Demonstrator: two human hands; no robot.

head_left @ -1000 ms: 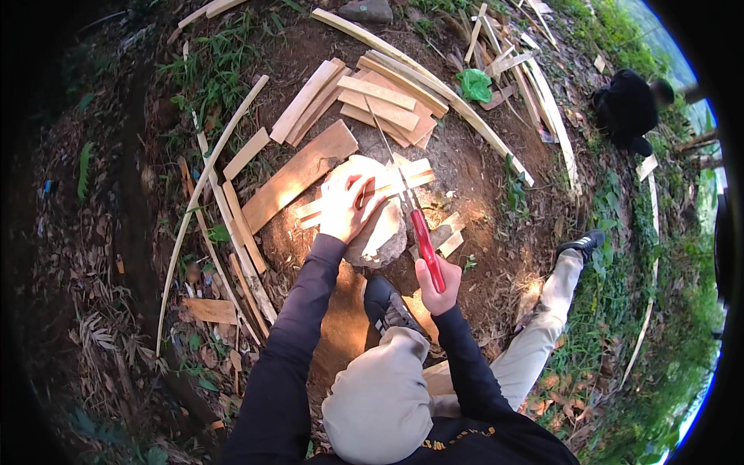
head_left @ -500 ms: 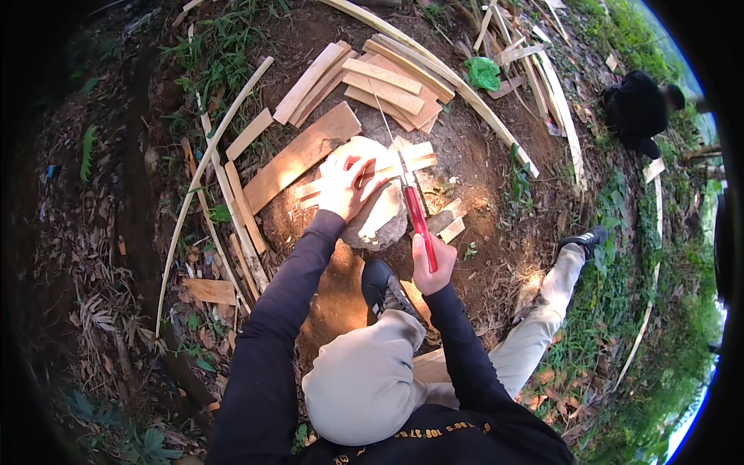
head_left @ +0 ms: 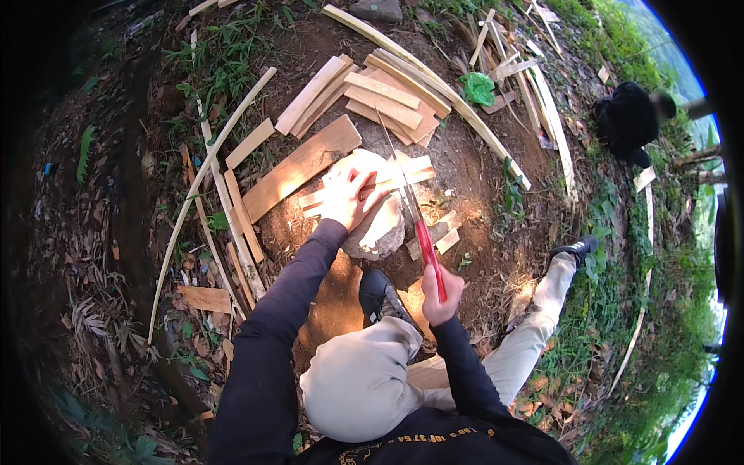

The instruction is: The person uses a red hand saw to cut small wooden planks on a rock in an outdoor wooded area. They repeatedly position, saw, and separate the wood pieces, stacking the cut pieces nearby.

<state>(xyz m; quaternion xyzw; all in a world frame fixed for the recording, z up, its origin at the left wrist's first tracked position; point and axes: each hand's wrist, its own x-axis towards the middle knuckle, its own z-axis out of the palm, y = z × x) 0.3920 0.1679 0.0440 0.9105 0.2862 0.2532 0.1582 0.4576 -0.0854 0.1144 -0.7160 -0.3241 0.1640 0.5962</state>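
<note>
My right hand (head_left: 442,293) is closed round the red handle of a hand saw (head_left: 425,242). Its thin blade points away from me and crosses a short wooden slat (head_left: 420,169) near the slat's right end. Under that slat sits a pale rock (head_left: 378,231), brightly sunlit on top. My left hand (head_left: 349,200) presses the slat down onto the rock, fingers curled over it, to the left of the blade. Strong light washes out the fingers, and whether the blade has cut into the wood cannot be made out.
Stacked boards (head_left: 384,99) lie beyond the rock, and a wide plank (head_left: 302,167) at its left. Short offcuts (head_left: 443,232) rest at its right. Long curved strips (head_left: 205,174) border the work area. A green plastic bag (head_left: 478,89) lies far right; another person (head_left: 629,120) is beyond it.
My right hand has drawn the saw back toward me and slightly right. The left hand stays on the slat. The view has shifted slightly.
</note>
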